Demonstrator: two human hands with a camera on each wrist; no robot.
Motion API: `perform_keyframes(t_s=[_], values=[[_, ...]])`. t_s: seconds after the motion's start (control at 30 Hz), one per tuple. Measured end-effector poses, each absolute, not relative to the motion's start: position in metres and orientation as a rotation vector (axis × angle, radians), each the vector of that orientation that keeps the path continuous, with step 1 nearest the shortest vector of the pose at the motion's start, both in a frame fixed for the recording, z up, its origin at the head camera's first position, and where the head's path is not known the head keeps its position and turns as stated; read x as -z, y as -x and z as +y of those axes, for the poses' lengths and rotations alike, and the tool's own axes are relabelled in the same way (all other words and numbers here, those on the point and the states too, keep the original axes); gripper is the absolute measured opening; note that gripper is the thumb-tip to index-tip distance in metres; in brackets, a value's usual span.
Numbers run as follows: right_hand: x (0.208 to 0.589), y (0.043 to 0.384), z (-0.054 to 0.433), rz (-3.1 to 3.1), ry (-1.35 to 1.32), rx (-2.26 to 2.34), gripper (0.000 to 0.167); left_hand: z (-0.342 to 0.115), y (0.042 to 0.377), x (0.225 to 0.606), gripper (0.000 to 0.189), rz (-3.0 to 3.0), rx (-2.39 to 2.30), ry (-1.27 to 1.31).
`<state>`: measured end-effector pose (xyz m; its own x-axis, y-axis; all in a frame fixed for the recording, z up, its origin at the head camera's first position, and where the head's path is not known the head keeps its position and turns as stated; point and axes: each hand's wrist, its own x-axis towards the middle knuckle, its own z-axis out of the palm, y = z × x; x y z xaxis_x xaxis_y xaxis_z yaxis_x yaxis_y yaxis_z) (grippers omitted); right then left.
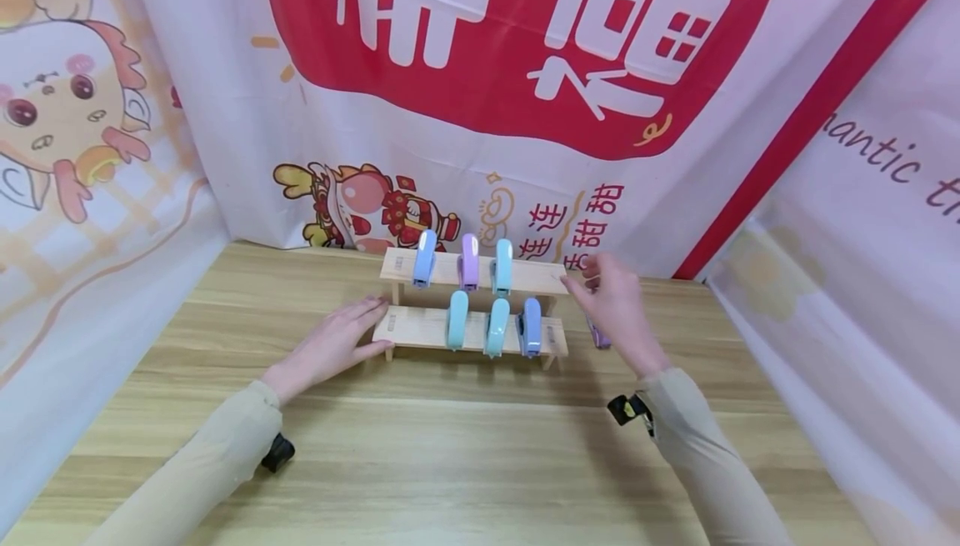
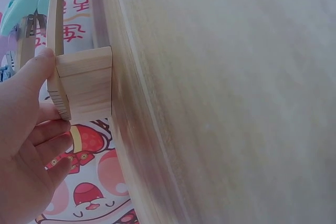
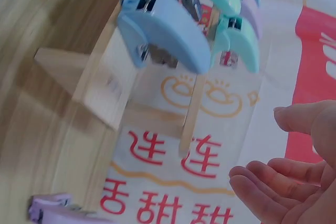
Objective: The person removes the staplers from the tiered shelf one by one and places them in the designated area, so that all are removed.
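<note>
A two-step wooden rack [image 1: 408, 327] carries staplers. On its upper step stand a blue stapler [image 1: 424, 257], a purple stapler [image 1: 469, 261] and a teal stapler [image 1: 502, 266]. The lower step bears two teal staplers, one left [image 1: 457, 321] and one middle [image 1: 497, 328], plus a blue stapler [image 1: 531, 327]. My left hand [image 1: 335, 341] grips the rack's lower left end; the left wrist view shows thumb and fingers pinching the board. Beside the upper right end is my right hand [image 1: 615, 303], fingers loosely bent and holding nothing in the right wrist view [image 3: 294, 177]. Another purple stapler [image 1: 600, 336] lies on the table, partly hidden by that hand.
The wood-grain table [image 1: 420, 463] runs up to a printed white cloth backdrop [image 1: 240, 154] close behind the rack. Cloth walls also stand at the left [image 1: 97, 237] and right [image 1: 840, 346].
</note>
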<state>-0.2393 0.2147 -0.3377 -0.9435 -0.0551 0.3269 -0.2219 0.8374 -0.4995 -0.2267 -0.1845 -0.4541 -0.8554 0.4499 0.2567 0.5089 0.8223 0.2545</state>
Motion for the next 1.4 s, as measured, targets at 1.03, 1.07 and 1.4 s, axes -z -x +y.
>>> perform_keyframes(t_s=[1.03,1.07,1.4], values=[[0.346,0.259,0.140,-2.786,-0.426,-0.776,0.046,-0.185,0.225,0.451,0.072,-2.831,0.474,0.737],[0.346,0.259,0.139,-2.786,-0.430,-0.772,0.046,-0.185,0.225,0.451,0.072,-2.832,0.475,0.735],[0.351,0.266,0.130,-2.787,-0.404,-0.633,0.037,-0.185,0.227,0.454,0.072,-2.847,0.495,0.734]])
